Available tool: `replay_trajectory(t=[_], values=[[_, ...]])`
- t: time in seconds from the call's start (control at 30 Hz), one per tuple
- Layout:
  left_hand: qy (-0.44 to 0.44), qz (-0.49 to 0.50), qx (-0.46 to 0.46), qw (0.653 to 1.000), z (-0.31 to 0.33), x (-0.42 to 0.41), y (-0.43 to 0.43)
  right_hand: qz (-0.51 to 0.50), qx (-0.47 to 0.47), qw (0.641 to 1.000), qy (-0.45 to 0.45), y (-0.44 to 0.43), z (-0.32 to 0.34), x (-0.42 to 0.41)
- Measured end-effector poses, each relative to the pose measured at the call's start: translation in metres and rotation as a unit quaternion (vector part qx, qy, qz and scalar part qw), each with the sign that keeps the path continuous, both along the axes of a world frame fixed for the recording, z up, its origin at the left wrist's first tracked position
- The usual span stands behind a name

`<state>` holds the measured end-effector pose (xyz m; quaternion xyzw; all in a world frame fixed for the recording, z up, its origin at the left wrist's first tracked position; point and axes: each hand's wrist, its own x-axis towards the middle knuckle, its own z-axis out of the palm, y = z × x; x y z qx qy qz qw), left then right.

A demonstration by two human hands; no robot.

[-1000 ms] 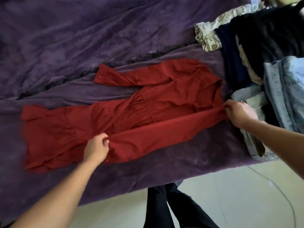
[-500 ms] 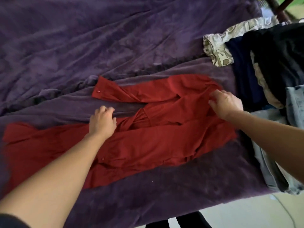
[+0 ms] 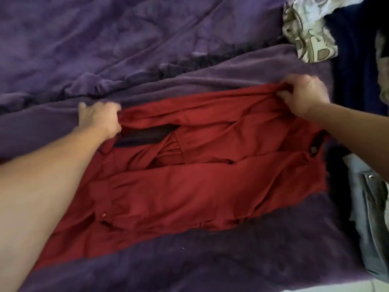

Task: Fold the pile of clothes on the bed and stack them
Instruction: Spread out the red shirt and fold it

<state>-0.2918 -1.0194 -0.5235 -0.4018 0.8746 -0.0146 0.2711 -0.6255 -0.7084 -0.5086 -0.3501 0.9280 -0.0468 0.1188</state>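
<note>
Gripping the red garment [image 3: 189, 182] (far edge), left hand [image 3: 99, 119] and right hand [image 3: 303, 95] reach forward.

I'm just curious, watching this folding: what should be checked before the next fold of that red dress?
1. Left hand grips the far sleeve at its cuff end: ok.
2. Right hand grips the red dress at its shoulder: ok.
3. Near sleeve lies folded across the front: ok.
4. Waist smooth: not ok, bunched.
5. Skirt lying flat: cannot tell, the left forearm hides most of it.
6. Dress apart from the jeans: cannot tell.
</note>
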Motion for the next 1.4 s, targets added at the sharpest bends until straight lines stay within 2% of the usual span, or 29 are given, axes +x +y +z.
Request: replay_trajectory(t=[0.17,0.23,0.3,0.33,0.43,0.47,0.53,0.63,0.67,0.73,0.8,0.93,1.0,1.07,1.13,1.2,1.27,1.4], values=[[0.156,0.060,-0.044,0.985,0.039,0.042,0.035,0.014,-0.123,0.992,0.026,0.029,0.021,0.014],[0.181,0.078,-0.045,0.979,0.054,0.068,0.054,0.041,-0.146,0.988,0.036,0.049,0.040,0.032],[0.148,0.060,-0.032,0.987,0.061,0.098,0.078,0.095,-0.117,0.988,0.026,0.079,0.055,0.058],[0.103,0.038,-0.010,0.994,0.060,0.114,0.091,0.131,-0.084,0.988,0.004,0.096,0.057,0.074],[-0.080,0.010,0.044,0.996,0.053,0.144,0.123,0.213,0.098,0.965,-0.117,0.138,0.053,0.118],[-0.092,0.029,0.048,0.994,0.053,0.146,0.130,0.206,0.126,0.959,-0.147,0.147,0.052,0.127],[-0.043,0.036,0.042,0.998,0.053,0.137,0.142,0.147,0.051,0.977,-0.146,0.157,0.048,0.130],[0.140,-0.048,0.022,0.989,0.045,0.096,0.168,-0.055,-0.081,0.992,-0.078,0.146,0.037,0.109],[0.194,-0.076,0.032,0.978,0.040,0.078,0.179,-0.145,-0.088,0.981,-0.091,0.139,0.031,0.098],[0.247,-0.120,0.057,0.960,0.031,0.042,0.203,-0.297,-0.084,0.935,-0.176,0.130,0.017,0.083],[0.240,-0.145,0.069,0.958,0.015,0.018,0.223,-0.360,-0.080,0.899,-0.234,0.126,0.001,0.083],[0.117,-0.163,0.136,0.970,-0.027,0.011,0.235,-0.411,-0.083,0.877,-0.236,0.137,-0.027,0.098],[0.076,-0.158,0.166,0.970,-0.036,0.015,0.235,-0.454,-0.117,0.838,-0.280,0.140,-0.028,0.103],[0.084,-0.158,0.178,0.968,-0.032,0.017,0.234,-0.469,-0.152,0.808,-0.324,0.140,-0.019,0.107],[0.122,-0.148,0.176,0.966,-0.018,0.020,0.230,-0.458,-0.208,0.799,-0.331,0.129,-0.001,0.115],[0.170,-0.108,0.153,0.967,0.002,0.033,0.224,-0.422,-0.261,0.807,-0.321,0.111,0.027,0.128],[0.212,-0.055,0.131,0.967,0.024,0.058,0.212,-0.372,-0.287,0.831,-0.299,0.088,0.057,0.151],[0.218,0.032,0.123,0.968,0.050,0.122,0.185,-0.254,-0.299,0.870,-0.298,0.031,0.104,0.214]])
